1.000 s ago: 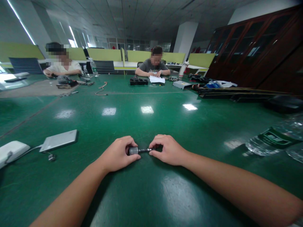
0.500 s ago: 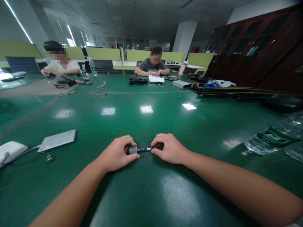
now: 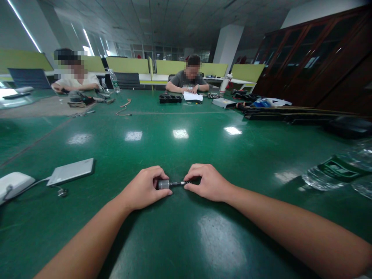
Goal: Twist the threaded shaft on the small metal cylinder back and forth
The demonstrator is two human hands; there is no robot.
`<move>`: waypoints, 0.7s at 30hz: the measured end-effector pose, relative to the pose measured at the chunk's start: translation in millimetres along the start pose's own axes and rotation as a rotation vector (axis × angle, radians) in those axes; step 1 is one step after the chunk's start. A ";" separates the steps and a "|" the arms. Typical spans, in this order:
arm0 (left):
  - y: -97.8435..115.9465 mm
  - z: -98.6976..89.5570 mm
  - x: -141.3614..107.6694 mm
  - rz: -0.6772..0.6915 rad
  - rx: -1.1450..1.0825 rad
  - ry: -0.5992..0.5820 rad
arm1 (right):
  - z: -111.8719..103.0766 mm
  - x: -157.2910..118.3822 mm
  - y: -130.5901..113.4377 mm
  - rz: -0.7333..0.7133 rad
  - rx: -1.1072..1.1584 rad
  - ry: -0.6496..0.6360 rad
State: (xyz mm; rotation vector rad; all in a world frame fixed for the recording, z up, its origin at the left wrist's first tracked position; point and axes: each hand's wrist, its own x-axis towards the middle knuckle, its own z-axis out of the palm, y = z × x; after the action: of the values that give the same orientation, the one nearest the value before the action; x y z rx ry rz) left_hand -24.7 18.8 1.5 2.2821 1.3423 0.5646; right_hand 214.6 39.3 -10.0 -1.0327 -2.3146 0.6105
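Note:
Low over the green table point(image 3: 180, 159), my left hand point(image 3: 147, 188) grips a grey metal cylinder point(image 3: 163, 184) between thumb and fingers. A thin dark and silver shaft point(image 3: 176, 183) runs from the cylinder toward the right. At the shaft's far end, my right hand point(image 3: 205, 182) pinches its tip. A small dark coiled piece, like a spring point(image 3: 188, 182), shows between the right thumb and fingers. The cylinder and shaft lie nearly level and in line. My left fingers hide the cylinder's left end.
To the left lie a silver flat box point(image 3: 71, 171) and a white device point(image 3: 16, 186) with a cable. Clear plastic bottles point(image 3: 334, 170) lie at the right. Two people sit across the table, near a black tray point(image 3: 170, 98), paper point(image 3: 193, 97) and long dark strips point(image 3: 290, 113).
My right thumb and fingertips have shifted very slightly left along the shaft. My left hand keeps its hold on the cylinder, almost unmoved.

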 end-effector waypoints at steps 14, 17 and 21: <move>8.6 6.3 -1.8 0.061 -0.067 -0.007 | 8.2 -1.6 -5.6 -0.076 0.095 -0.036; 6.3 7.3 -1.5 0.065 -0.068 -0.006 | 7.6 -1.4 -6.7 -0.099 0.070 -0.054; 6.0 9.0 -0.9 0.085 -0.072 -0.005 | 8.1 -1.7 -7.4 -0.146 0.078 -0.061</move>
State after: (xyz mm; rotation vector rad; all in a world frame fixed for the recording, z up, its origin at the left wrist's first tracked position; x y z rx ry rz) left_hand -15.9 14.0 -2.8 2.2890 1.2080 0.6240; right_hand 206.6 32.0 -12.3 -0.8121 -2.3733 0.6764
